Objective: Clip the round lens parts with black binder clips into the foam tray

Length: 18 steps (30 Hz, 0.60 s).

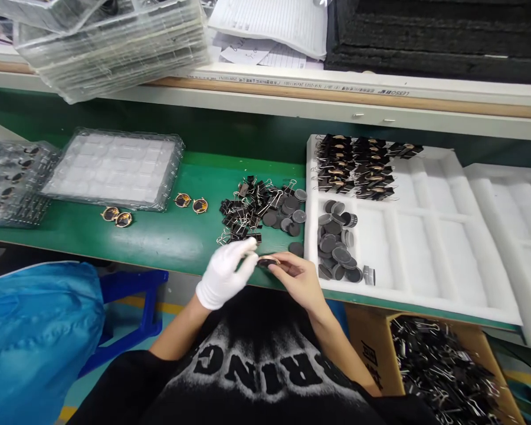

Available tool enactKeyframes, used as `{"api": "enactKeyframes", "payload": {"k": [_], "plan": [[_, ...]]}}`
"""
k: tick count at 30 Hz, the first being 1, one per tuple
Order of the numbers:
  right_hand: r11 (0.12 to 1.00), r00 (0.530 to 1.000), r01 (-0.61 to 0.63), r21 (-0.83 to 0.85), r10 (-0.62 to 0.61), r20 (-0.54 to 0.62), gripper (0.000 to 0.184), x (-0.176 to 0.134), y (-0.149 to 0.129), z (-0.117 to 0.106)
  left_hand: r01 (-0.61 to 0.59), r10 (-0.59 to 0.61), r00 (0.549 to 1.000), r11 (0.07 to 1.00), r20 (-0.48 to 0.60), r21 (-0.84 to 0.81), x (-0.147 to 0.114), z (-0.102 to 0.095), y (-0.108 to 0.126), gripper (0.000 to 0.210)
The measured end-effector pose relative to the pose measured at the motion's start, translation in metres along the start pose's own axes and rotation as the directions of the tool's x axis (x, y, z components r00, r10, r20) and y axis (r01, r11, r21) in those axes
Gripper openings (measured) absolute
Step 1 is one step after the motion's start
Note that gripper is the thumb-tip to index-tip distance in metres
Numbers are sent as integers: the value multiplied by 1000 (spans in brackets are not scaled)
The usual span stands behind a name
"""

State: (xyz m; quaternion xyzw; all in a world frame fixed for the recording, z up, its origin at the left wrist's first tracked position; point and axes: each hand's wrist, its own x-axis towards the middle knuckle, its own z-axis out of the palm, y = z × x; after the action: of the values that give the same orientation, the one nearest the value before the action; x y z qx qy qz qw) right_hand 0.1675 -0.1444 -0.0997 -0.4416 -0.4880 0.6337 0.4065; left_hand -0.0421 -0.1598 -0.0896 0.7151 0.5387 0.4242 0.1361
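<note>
Hands at the near edge: the right hand [301,276] pinches a dark, gold-edged round piece [268,261] between thumb and fingers; the gloved left hand [225,271] stands just beside it, thumb and forefinger parted, contact with the piece not determinable. Work is judged partly done. On the green tabletop [159,236], the white foam tray [371,236] carries rows of clipped assemblies [336,162] at its far left, apparently finished. A cardboard box [374,336] below holds many more clips [442,372]. Outstanding, by appearance: a heap of loose binder clips [243,215] near the left hand, dark discs [289,205] between heap and tray, further discs [336,242] inside the tray, and four gold-rimmed watch-like pieces [200,205] in two pairs, unclipped. No clip is visible on the held piece.
</note>
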Motion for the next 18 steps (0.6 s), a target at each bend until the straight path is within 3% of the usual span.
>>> {"api": "enactKeyframes", "payload": {"k": [3,5,7,13,18], "plan": [[998,999,-22,63,24,-23,24,-1,0,-6,189,-166,982,917,-96,352,17,-27,-24,25],[995,999,-29,95,32,-29,26,0,0,-8,323,-342,938,818,-49,476,27,-39,-39,36],[994,999,-37,102,40,-25,27,1,0,-9,363,-446,893,784,51,503,35,-43,-49,44],[993,998,-61,104,62,-5,28,3,-2,-4,275,-402,860,883,313,380,54,-39,-58,57],[987,997,-76,141,75,11,26,1,-1,-4,269,-345,873,930,344,250,56,-42,-60,54]]}}
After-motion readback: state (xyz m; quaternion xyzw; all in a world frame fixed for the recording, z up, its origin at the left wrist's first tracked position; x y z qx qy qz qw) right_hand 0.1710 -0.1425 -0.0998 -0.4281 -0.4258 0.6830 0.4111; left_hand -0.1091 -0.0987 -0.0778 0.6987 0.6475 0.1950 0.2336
